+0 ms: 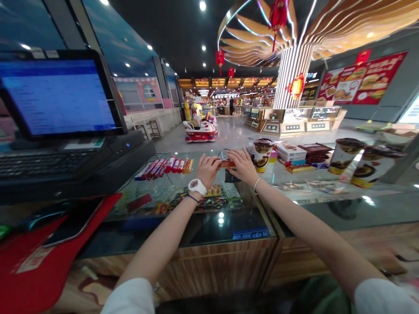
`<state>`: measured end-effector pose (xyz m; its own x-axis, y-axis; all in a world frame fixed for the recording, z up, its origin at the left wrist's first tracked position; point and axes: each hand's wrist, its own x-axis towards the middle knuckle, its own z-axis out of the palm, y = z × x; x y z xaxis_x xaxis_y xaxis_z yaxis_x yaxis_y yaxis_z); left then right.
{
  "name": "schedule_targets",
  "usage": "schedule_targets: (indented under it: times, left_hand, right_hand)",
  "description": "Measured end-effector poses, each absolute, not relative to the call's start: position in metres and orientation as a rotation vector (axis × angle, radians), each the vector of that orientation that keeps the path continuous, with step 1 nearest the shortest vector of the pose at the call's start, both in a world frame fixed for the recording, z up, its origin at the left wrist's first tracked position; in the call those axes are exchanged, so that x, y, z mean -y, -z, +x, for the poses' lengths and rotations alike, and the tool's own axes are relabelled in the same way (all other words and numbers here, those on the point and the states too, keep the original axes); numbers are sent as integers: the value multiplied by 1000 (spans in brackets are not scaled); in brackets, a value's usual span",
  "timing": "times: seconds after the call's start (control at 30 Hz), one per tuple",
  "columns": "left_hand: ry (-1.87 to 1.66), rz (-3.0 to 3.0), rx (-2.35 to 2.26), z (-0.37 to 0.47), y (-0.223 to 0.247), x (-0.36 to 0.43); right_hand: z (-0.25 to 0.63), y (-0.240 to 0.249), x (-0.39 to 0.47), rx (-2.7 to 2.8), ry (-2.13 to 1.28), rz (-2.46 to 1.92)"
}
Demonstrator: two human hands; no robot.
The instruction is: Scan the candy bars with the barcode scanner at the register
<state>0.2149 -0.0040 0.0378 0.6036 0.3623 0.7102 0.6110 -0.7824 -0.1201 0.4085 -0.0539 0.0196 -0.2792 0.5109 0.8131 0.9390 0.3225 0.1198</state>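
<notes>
At the far side of the glass counter [193, 183], my left hand [208, 169] and my right hand [242, 166] hold a small orange-red packet [226, 163] between them. My fingers are closed on its two ends; the label cannot be read. Left of my hands lies a row of wrapped snack bars [163, 167], purple and red, with an orange one [187, 165] nearest my left hand. Just beyond my right hand stands a lidded paper cup [262, 155] with a dark top. My left wrist wears a white watch [197, 186].
A monitor [62, 96] and a keyboard [65, 163] stand at the left, above a phone [73, 222] on a red mat [88, 235]. Stacked boxes [290, 151], dark packets [316, 153] and more lidded cups [345, 157] line the right. Packaged goods [216, 196] show under the glass.
</notes>
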Motion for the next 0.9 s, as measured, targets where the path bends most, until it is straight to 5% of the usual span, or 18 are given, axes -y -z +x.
schedule_targets:
  times: [0.6, 0.9]
  left_hand:
    - [955, -2481, 728, 214, -34, 4]
    - [898, -2470, 761, 211, -36, 2]
  right_hand:
    - [406, -16, 57, 1843, 684, -1142]
    - [428, -12, 34, 1259, -338, -1103]
